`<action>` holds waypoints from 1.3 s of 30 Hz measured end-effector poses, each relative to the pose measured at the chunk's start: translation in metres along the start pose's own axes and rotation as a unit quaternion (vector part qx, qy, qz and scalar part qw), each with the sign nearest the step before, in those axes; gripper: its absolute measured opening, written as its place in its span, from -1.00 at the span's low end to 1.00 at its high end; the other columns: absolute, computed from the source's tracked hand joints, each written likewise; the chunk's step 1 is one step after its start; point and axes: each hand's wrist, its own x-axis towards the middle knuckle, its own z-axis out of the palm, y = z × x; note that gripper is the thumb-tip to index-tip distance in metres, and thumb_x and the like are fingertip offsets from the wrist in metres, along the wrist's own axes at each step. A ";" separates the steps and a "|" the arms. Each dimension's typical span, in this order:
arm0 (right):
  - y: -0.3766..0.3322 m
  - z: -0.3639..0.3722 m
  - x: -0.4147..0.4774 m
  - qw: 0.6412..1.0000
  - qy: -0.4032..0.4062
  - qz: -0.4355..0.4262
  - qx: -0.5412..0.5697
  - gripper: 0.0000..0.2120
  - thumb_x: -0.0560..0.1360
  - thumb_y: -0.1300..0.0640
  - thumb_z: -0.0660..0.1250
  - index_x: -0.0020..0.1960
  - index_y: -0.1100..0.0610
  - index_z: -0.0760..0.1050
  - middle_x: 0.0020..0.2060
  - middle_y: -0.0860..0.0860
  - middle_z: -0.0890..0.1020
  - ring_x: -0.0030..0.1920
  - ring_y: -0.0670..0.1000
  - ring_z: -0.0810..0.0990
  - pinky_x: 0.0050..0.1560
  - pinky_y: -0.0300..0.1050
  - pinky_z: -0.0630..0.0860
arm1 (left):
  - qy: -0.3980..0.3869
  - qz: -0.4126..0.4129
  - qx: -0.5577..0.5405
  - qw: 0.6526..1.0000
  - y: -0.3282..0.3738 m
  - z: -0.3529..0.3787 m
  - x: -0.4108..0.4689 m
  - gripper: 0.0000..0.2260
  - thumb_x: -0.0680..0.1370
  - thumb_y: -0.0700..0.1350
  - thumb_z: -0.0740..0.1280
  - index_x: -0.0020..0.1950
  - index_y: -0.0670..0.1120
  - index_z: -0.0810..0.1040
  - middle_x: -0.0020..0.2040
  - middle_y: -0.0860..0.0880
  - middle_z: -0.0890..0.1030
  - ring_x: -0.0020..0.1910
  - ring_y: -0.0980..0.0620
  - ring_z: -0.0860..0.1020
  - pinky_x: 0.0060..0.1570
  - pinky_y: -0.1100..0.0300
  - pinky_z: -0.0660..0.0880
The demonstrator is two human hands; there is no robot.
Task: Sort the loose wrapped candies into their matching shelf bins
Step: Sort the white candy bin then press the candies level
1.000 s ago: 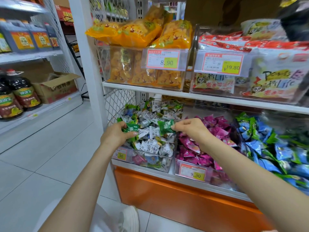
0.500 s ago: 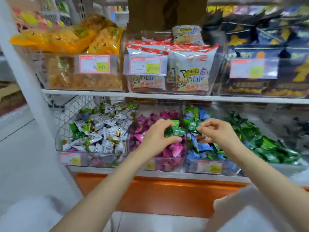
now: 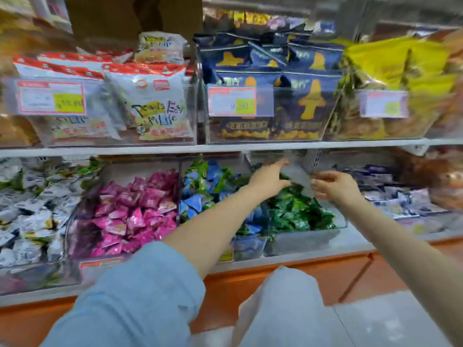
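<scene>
Green candies (image 3: 295, 209) sit heaped in their clear bin (image 3: 300, 240) on the lower shelf (image 3: 363, 240), and both hands are over that heap.

Left hand (image 3: 269, 180): fingers (image 3: 280, 165) straight, reaching toward the back of the bin above the pile, and I see nothing in them. Right hand (image 3: 335, 187): fingers (image 3: 319, 182) spread and slack, just above the right side of the pile, also nothing visible. Blur is heavy, so I can't rule out a small wrapper hidden in a palm. Neither hand touches the pile as far as I can tell.

Progress, my read: partly done, not finished.
- Green bin looks all green.
- Pink bin (image 3: 105, 265) looks all pink.
- Blue bin (image 3: 248, 246), next on the left, has green wrappers mixed among the blue.
- White bin (image 3: 30, 274), far left, shows green bits too. Strays or just the wrapper print, I can't tell.

At least the blue bin needs more picking. That work lies left of both hands.
</scene>
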 end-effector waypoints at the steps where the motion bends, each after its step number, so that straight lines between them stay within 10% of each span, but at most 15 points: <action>1: 0.001 0.001 -0.002 0.999 0.003 -0.015 -0.050 -0.68 0.48 0.26 0.37 0.20 0.34 0.49 0.03 0.17 0.57 -0.02 0.12 0.58 -0.18 -0.15 0.60 | 0.011 0.008 0.006 1.000 -0.004 -0.001 -0.007 -0.57 0.58 -0.03 0.26 0.43 0.01 0.27 0.36 -0.10 0.41 0.00 -0.11 0.53 -0.18 0.12 0.46; 5: 0.007 0.020 -0.037 0.993 -0.067 -0.065 -0.074 -0.87 0.51 0.28 0.33 0.04 0.26 0.58 -0.19 0.08 0.62 -0.18 0.02 0.59 -0.22 -0.18 0.59 | 0.048 0.052 -0.025 0.997 -0.036 -0.008 -0.067 -0.79 0.57 -0.08 0.29 0.20 -0.03 0.49 0.20 -0.02 0.48 0.15 0.02 0.48 0.13 0.05 0.44; 13: -0.047 0.142 -0.133 0.930 -0.240 -0.248 -0.127 -0.86 0.50 0.21 0.35 -0.14 -0.02 0.58 -0.34 -0.12 0.60 -0.34 0.04 0.56 -0.30 -0.20 0.53 | 0.189 -0.037 0.002 0.981 -0.131 -0.064 -0.225 -0.85 0.51 -0.06 0.30 0.04 -0.02 0.58 -0.01 0.11 0.54 -0.08 0.22 0.53 -0.04 0.13 0.49; 19: -0.091 0.256 -0.180 0.868 -0.328 -0.351 -0.125 -0.87 0.51 0.23 0.34 0.02 0.16 0.61 -0.22 -0.12 0.58 -0.33 -0.30 0.48 -0.22 -0.43 0.37 | 0.336 -0.182 0.118 0.916 -0.199 -0.125 -0.309 -0.84 0.56 -0.13 0.28 0.13 -0.05 0.55 0.03 0.03 0.56 -0.08 0.02 0.55 -0.17 0.13 0.44; 23: -0.107 0.320 -0.202 0.833 -0.342 -0.404 -0.159 -0.84 0.52 0.20 0.31 0.07 0.16 0.60 -0.08 0.02 0.62 -0.14 -0.06 0.53 -0.06 -0.19 0.45 | 0.414 -0.274 0.130 0.858 -0.247 -0.150 -0.348 -0.81 0.55 -0.18 0.28 0.13 -0.16 0.55 0.07 -0.12 0.61 0.06 -0.13 0.55 -0.06 0.01 0.44; 30: -0.121 0.394 -0.212 0.775 -0.333 -0.481 -0.238 -0.75 0.56 0.15 0.24 0.22 0.08 0.52 0.22 0.03 0.53 0.23 0.03 0.46 0.15 -0.08 0.40 | 0.412 -0.392 0.134 0.812 -0.310 -0.174 -0.385 -0.77 0.53 -0.17 0.27 0.17 -0.12 0.53 0.15 -0.11 0.58 0.13 -0.16 0.50 0.01 -0.01 0.42; 39: -0.144 0.478 -0.201 0.706 -0.331 -0.556 -0.288 -0.72 0.58 0.13 0.20 0.27 0.07 0.46 0.23 0.04 0.48 0.20 0.08 0.46 0.08 -0.06 0.41 | 0.365 -0.340 0.142 0.855 -0.349 -0.184 -0.384 -0.80 0.55 -0.16 0.24 0.16 -0.10 0.50 0.11 -0.06 0.51 0.08 -0.06 0.49 -0.09 0.09 0.40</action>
